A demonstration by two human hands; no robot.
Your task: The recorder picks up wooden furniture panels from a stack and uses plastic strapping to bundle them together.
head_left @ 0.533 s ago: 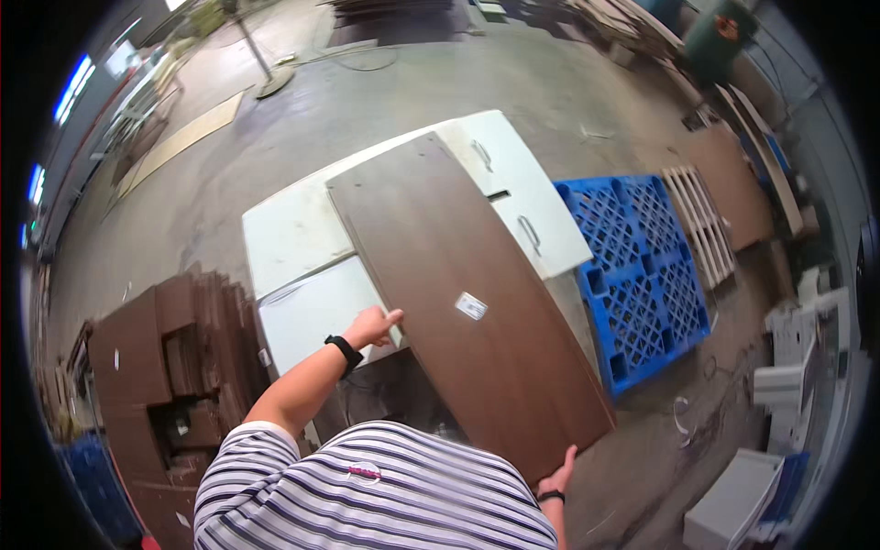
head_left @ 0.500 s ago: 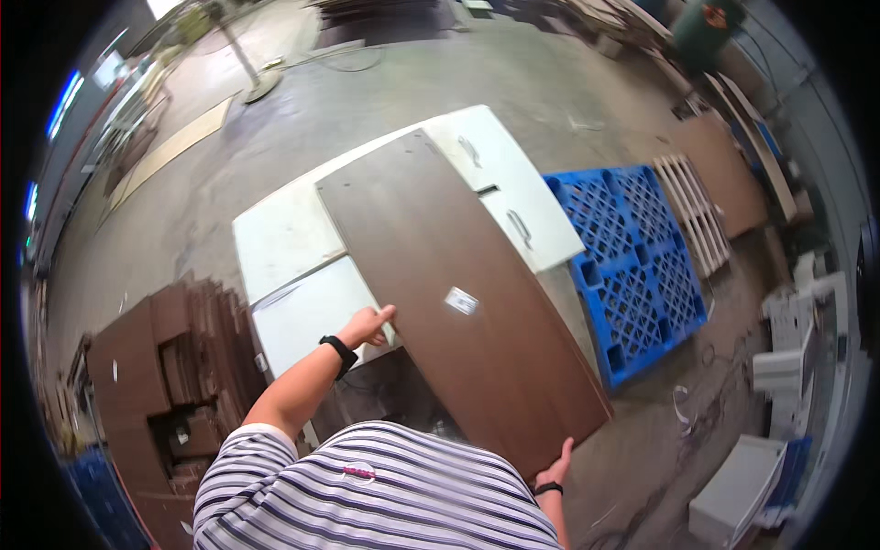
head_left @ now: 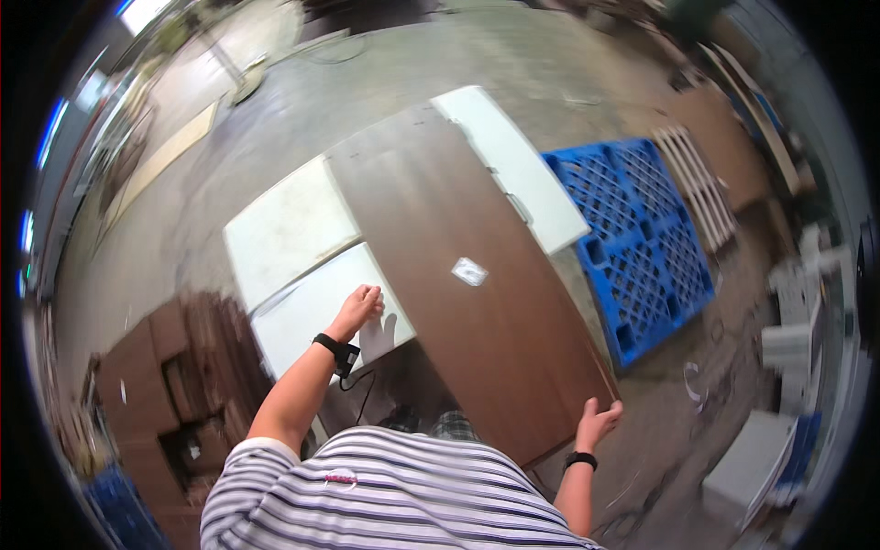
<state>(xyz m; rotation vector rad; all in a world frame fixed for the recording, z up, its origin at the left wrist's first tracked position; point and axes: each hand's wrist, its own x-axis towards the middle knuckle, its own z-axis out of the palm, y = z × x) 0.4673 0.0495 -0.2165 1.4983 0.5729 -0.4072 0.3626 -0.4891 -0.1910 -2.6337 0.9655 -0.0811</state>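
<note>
A long brown board (head_left: 458,220) with a small white label (head_left: 469,271) lies slantwise across white panels, its near end reaching toward my body. My left hand (head_left: 360,310) is off the board's left edge, over the near left white panel (head_left: 316,307), its fingers curled in with nothing visible in them. By the board's near right corner is my right hand (head_left: 598,423), fingers apart; whether it touches the edge I cannot tell. To the board's right lies a white panel with a handle (head_left: 519,207), partly covered by the board.
A blue plastic pallet (head_left: 632,247) lies to the right, with a slatted wooden pallet (head_left: 697,188) beyond it. Stacked brown boards (head_left: 147,376) stand at the left. A pale box-like piece (head_left: 747,463) sits at the lower right. A black cable (head_left: 367,394) hangs near my left wrist.
My left hand has let go of the board's left edge and drawn away. The board covers more of the right white panel. My right hand has moved from its near end up to the right corner.
</note>
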